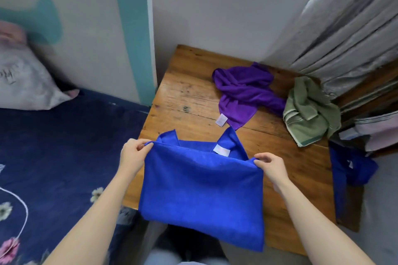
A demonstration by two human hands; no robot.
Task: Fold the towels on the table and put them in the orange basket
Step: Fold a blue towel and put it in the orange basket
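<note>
Blue towel [200, 189], doubled over and held at the near edge of the wooden table [187, 97], with its lower part hanging past that edge toward the person. The upper edge is pinched at both ends: the left corner is held between the thumb and fingers of the left hand [133, 153], and the right corner likewise by the right hand [271, 165]. Both grips are narrow and closed on cloth. The held edge, taken as the long axis of the piece, is seen to run left to right between the hands, and the body of the cloth lies below the grip and nearer the person. Behind this edge two corners of the rear layer stand up unevenly, with a white label [221, 149] shown between them, so the layers are judged not yet squared. Neither hand is nearer the work, one end being held by each, and the next fold is judged to turn on one end being brought across to the other along that axis. A crumpled purple towel [245, 90] and a green towel [308, 112] are left unfolded side by side farther back on the table, and another blue cloth [349, 170] is draped over its right edge. No orange basket is shown.
</note>
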